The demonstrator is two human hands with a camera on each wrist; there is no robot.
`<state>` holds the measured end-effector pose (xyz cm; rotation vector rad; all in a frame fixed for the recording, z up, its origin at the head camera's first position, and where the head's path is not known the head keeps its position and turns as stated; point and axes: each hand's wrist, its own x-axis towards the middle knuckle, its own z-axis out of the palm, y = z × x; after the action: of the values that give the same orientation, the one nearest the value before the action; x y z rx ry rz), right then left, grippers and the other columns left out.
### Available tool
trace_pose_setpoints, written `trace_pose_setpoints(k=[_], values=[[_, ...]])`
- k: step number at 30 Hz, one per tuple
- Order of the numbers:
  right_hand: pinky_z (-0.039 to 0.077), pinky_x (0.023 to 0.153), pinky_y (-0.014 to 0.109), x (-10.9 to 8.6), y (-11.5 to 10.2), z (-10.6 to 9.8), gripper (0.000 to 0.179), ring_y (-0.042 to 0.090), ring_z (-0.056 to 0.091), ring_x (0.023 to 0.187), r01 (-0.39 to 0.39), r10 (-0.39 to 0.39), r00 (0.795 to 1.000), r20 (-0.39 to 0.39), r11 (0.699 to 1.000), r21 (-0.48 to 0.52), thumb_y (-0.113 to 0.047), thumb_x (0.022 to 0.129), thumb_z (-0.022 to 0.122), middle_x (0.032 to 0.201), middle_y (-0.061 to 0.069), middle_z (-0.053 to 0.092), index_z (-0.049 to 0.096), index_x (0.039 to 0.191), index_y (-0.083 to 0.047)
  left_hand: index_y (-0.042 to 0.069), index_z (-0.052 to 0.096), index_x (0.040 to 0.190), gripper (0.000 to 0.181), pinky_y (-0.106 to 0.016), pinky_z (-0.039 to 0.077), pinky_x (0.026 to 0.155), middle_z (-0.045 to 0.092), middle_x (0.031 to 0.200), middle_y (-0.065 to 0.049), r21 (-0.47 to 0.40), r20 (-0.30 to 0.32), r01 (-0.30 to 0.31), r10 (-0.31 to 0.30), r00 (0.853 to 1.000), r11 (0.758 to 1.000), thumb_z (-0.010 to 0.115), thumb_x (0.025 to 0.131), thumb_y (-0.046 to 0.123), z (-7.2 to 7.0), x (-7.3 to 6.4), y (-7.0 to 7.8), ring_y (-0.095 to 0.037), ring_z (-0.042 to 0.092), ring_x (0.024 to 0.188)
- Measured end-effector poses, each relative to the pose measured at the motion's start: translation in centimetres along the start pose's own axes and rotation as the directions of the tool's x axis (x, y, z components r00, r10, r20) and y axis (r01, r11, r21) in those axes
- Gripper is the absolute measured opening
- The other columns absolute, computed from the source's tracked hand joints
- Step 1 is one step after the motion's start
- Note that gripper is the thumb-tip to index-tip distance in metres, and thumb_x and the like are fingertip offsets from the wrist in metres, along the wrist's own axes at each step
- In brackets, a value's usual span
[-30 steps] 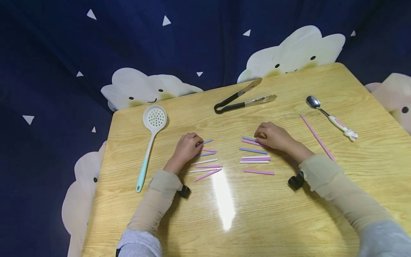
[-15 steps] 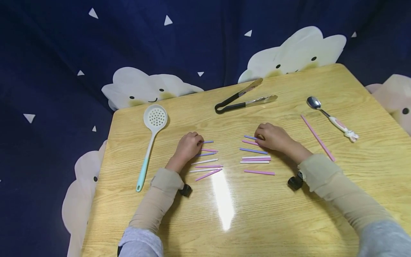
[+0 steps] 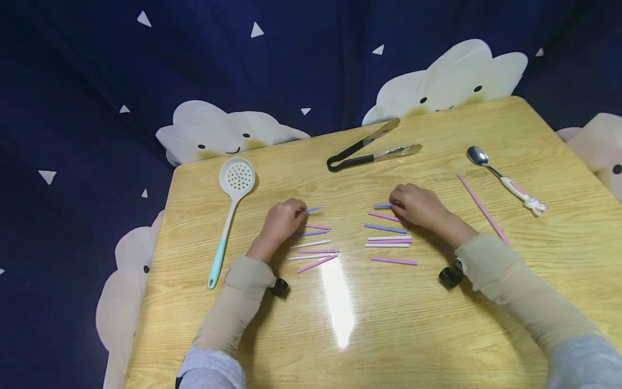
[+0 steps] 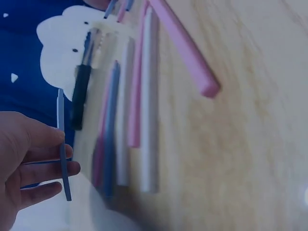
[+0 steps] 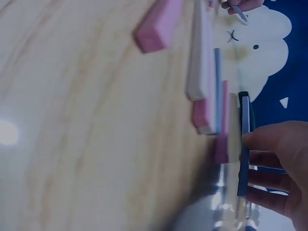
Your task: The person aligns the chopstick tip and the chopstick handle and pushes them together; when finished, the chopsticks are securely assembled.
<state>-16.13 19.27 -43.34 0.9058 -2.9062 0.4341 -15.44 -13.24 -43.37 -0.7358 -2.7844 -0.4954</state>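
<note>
In the head view my left hand [image 3: 281, 222] is over the far end of the left row of sticks. Its thumb and fingers pinch a thin blue stick [image 4: 60, 113], seen against the curtain in the left wrist view. My right hand [image 3: 419, 206], at the far end of the right row, pinches another blue stick [image 5: 245, 113] between thumb and fingers. Nearer me on the left lie a pink stick [image 3: 318, 227], a blue one, a white stick [image 3: 312, 244] and several more, two overlapping. The right row has a pink stick [image 3: 384, 216], a blue stick [image 3: 385, 229] and a close white-pink-white group.
On the wooden table [image 3: 398, 329], a slotted skimmer [image 3: 236, 175] lies at left and black-handled tongs [image 3: 350, 162] lie spread at the back. A spoon [image 3: 510, 186] with a rabbit handle and a longer pink stick [image 3: 482, 208] lie at right. A dark blue curtain hangs behind.
The left blue stick has shifted slightly away from me, widening its gap from the pink one. The right blue stick has moved away from its pink neighbour and turned more level.
</note>
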Motion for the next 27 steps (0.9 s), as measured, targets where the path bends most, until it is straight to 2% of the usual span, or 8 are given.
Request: trace_pose_setpoints(k=[6, 10, 15, 19, 23, 27], values=[[0.045, 0.052, 0.036, -0.2, -0.5, -1.4, 0.01, 0.023, 0.055, 0.075, -0.038, 0.038, 0.999, 0.004, 0.999, 0.035, -0.013, 0.082, 0.063, 0.085, 0.008, 0.063, 0.064, 0.091, -0.008, 0.006, 0.068, 0.086, 0.006, -0.03, 0.049, 0.065, 0.068, 0.08, -0.004, -0.001, -0.063, -0.062, 0.061, 0.996, 0.998, 0.063, 0.082, 0.008, -1.3, 0.2, 1.4, -0.015, 0.061, 0.066], [0.043, 0.05, 0.034, -0.4, -1.2, -2.2, 0.008, 0.021, 0.055, 0.071, -0.016, 0.019, 0.999, -0.035, 0.998, 0.065, -0.013, 0.082, 0.062, 0.082, 0.007, 0.063, 0.065, 0.089, -0.009, 0.007, 0.068, 0.088, 0.008, -0.031, 0.047, 0.068, 0.067, 0.081, -0.004, -0.049, -0.08, -0.081, 0.077, 0.994, 0.996, 0.063, 0.083, 0.01, -2.3, 0.2, 2.7, -0.015, 0.06, 0.068], [0.046, 0.057, 0.037, -1.0, -2.4, -3.0, 0.008, 0.02, 0.056, 0.075, 0.024, -0.014, 0.996, -0.089, 0.994, 0.111, -0.013, 0.081, 0.063, 0.083, 0.005, 0.063, 0.065, 0.088, -0.009, 0.007, 0.068, 0.089, 0.008, -0.027, 0.047, 0.066, 0.066, 0.086, -0.003, -0.135, -0.091, -0.09, 0.078, 0.993, 0.987, 0.063, 0.083, 0.009, -3.2, -0.1, 4.1, -0.013, 0.059, 0.073], [0.047, 0.065, 0.039, -1.6, -3.1, -3.3, 0.009, 0.021, 0.057, 0.08, 0.037, -0.018, 0.992, -0.123, 0.986, 0.16, -0.013, 0.081, 0.063, 0.086, 0.005, 0.063, 0.064, 0.089, -0.009, 0.007, 0.067, 0.09, 0.009, -0.024, 0.046, 0.062, 0.065, 0.086, -0.002, -0.204, -0.104, -0.093, 0.073, 0.992, 0.975, 0.063, 0.083, 0.009, -3.6, -0.6, 5.0, -0.013, 0.058, 0.072], [0.047, 0.07, 0.039, -2.2, -3.7, -3.3, 0.009, 0.019, 0.058, 0.081, 0.035, 0.004, 0.989, -0.149, 0.967, 0.254, -0.009, 0.08, 0.063, 0.088, 0.004, 0.062, 0.063, 0.089, -0.009, 0.008, 0.067, 0.092, 0.01, -0.022, 0.044, 0.058, 0.064, 0.085, -0.002, -0.269, -0.099, -0.083, 0.059, 0.993, 0.96, 0.062, 0.083, 0.009, -3.8, -0.9, 5.7, -0.013, 0.055, 0.069], [0.048, 0.068, 0.032, -2.6, -4.2, -3.3, 0.01, 0.012, 0.056, 0.078, 0.064, 0.003, 0.984, -0.18, 0.927, 0.369, -0.004, 0.079, 0.064, 0.085, 0.0, 0.06, 0.061, 0.087, -0.01, 0.008, 0.067, 0.093, 0.01, -0.021, 0.042, 0.056, 0.063, 0.083, -0.001, -0.327, -0.091, -0.08, 0.053, 0.994, 0.941, 0.062, 0.084, 0.009, -3.9, -1.2, 6.3, -0.012, 0.052, 0.067]])
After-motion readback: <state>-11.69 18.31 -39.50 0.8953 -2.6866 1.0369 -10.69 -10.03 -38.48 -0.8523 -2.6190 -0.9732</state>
